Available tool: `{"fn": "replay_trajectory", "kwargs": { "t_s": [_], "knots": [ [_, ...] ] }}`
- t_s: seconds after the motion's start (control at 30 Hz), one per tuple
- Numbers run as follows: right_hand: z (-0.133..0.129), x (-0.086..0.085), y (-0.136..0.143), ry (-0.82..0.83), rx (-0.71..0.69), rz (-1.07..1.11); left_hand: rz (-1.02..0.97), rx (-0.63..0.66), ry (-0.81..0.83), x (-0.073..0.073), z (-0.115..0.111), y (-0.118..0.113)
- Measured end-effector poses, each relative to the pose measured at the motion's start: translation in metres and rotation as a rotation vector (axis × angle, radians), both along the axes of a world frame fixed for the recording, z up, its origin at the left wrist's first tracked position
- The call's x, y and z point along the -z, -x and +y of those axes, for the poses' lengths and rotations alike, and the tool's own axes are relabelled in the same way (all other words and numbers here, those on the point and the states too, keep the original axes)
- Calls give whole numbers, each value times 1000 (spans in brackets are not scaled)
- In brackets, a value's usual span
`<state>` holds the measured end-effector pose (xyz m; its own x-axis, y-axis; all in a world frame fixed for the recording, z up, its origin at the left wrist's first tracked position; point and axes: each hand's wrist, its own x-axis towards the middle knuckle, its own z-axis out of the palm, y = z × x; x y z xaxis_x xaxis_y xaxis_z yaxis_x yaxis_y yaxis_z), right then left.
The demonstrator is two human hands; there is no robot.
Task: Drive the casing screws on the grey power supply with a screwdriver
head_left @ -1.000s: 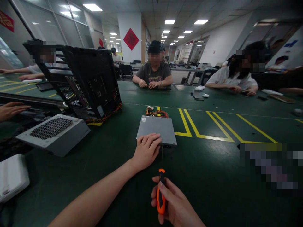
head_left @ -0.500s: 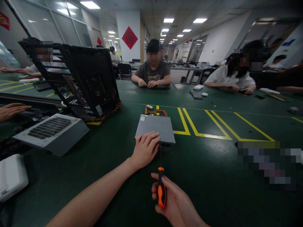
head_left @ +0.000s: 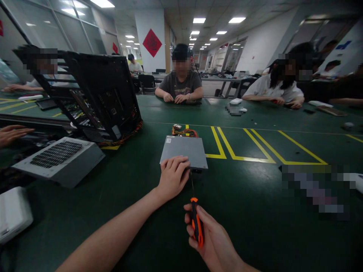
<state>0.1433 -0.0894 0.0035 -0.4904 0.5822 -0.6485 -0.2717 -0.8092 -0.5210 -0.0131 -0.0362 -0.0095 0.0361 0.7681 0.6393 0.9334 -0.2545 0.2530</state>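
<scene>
A flat grey metal box [head_left: 187, 149] with a white label lies on the green table, and a bundle of coloured wires [head_left: 185, 131] comes out behind it. My left hand [head_left: 173, 176] rests on the box's near left part, fingers spread over its top and front edge. My right hand [head_left: 205, 230] is closed around the orange and black handle of a screwdriver [head_left: 197, 223]. The thin shaft points away from me, its tip at the near face of the box beside my left fingers. Exactly where the tip touches is too small to tell.
At left stand a black computer case [head_left: 93, 94] and a second grey box with a grille [head_left: 61, 158]. A white device [head_left: 14, 215] sits near left, by another person's hand [head_left: 14, 135]. Several people sit around the table. Yellow tape lines [head_left: 252, 160] mark the right side.
The view has shifted slightly. The screwdriver's handle has swung a little to the right with my right hand, so it tilts more. My left hand has stayed on the box.
</scene>
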Motion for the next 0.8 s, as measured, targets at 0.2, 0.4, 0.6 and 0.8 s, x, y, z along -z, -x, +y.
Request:
{"fn": "replay_trajectory", "kwargs": {
  "t_s": [0.2, 0.4, 0.6, 0.8],
  "knots": [
    [-2, 3, -2, -26, 11, 25, -5, 12, -2, -1, 0, 1],
    [-3, 4, -1, -45, 26, 54, 15, 18, -7, -1, 0, 1],
    [-1, 1, 0, 6, 22, 24, 25, 26, 1, -2, -2, 1],
    [-2, 2, 0, -17, 37, 51, 22, 24, -10, 0, -1, 1]
  ]
}}
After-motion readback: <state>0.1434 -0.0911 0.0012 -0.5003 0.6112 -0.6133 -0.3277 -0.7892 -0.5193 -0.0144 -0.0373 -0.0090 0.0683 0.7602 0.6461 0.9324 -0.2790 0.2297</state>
